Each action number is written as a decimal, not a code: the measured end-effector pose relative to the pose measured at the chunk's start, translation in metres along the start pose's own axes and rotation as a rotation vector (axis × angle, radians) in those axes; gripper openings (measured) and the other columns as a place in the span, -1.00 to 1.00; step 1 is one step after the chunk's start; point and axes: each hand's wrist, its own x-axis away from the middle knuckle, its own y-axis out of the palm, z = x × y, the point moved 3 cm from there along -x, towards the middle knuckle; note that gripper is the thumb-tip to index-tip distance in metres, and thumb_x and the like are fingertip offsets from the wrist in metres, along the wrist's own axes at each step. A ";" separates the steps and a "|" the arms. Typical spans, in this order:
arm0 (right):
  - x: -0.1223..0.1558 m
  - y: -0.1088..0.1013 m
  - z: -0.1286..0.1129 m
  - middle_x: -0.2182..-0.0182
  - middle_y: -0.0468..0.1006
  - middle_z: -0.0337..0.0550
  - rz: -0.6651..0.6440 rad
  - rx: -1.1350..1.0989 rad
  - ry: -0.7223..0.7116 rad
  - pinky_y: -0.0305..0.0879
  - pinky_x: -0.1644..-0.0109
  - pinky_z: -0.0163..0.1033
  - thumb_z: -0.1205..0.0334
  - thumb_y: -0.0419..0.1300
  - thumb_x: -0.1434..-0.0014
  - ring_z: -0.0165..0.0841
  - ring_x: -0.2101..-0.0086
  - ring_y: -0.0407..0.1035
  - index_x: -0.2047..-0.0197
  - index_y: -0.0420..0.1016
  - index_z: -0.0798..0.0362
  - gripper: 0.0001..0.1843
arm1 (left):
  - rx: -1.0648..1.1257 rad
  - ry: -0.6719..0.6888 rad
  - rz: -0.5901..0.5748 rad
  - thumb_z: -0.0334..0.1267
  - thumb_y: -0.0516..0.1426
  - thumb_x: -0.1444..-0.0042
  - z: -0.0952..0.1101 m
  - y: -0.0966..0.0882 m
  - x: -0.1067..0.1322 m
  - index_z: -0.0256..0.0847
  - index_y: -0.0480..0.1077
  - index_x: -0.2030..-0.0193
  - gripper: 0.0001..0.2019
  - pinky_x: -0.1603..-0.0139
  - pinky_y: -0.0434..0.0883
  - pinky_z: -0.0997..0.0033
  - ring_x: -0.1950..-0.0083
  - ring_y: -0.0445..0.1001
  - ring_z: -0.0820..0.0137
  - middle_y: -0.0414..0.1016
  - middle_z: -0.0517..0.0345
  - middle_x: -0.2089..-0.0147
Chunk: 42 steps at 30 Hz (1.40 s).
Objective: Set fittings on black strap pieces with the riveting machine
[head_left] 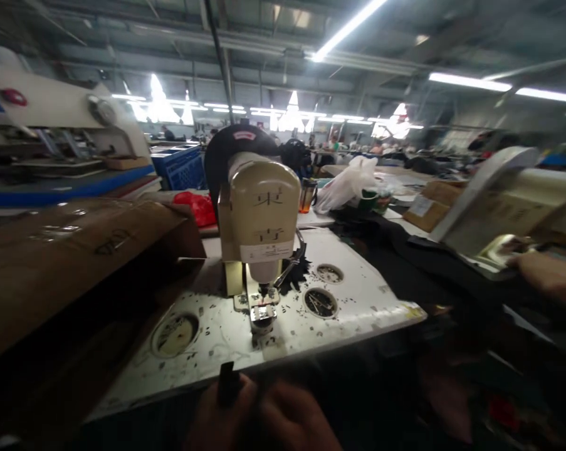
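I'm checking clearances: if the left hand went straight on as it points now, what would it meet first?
Probably the table, at its near edge, ahead of the left hand and its black piece. Depth is unclear; held higher, it might pass over toward the machine.

The desk (365,307) has a white top, whose right front corner is worn and yellowish. In its middle stands a cream-coloured industrial machine (264,207) with Chinese characters on it. Three round cups are set into the top: one left cup (177,335) and two right cups (321,303), with small pieces inside. Many tiny dark bits (285,307) lie scattered around them. Whether the cardboard box (76,250) at left rests there, I cannot tell.
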 end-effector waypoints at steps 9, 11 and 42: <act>-0.016 -0.010 -0.028 0.55 0.30 -0.27 -0.001 -0.239 0.079 0.07 0.42 -0.30 -0.12 0.24 -0.17 -0.42 0.50 0.15 0.45 0.37 0.09 -0.57 | 0.272 0.112 -0.020 0.23 0.27 -0.11 0.031 0.015 -0.020 -0.28 0.46 0.20 -0.48 0.49 0.16 0.50 0.55 0.16 0.54 0.28 0.29 0.53; -0.022 -0.012 -0.032 0.57 0.30 -0.29 0.059 -0.276 0.095 0.07 0.44 -0.30 -0.12 0.26 -0.15 -0.43 0.52 0.15 0.47 0.35 0.08 -0.57 | 0.251 0.114 -0.003 0.21 0.28 -0.11 0.030 0.011 -0.022 -0.28 0.47 0.18 -0.49 0.47 0.17 0.49 0.53 0.18 0.53 0.30 0.28 0.52; -0.090 -0.018 -0.024 0.51 0.43 -0.19 0.215 -0.382 0.063 0.20 0.38 -0.27 -0.11 0.27 -0.10 -0.38 0.46 0.25 0.39 0.46 0.15 -0.57 | -0.838 0.749 -0.206 -0.33 0.05 -0.19 0.067 0.014 -0.064 -0.27 0.11 -0.51 -0.29 0.06 0.58 -0.12 0.01 0.65 -0.08 0.63 -0.16 -0.08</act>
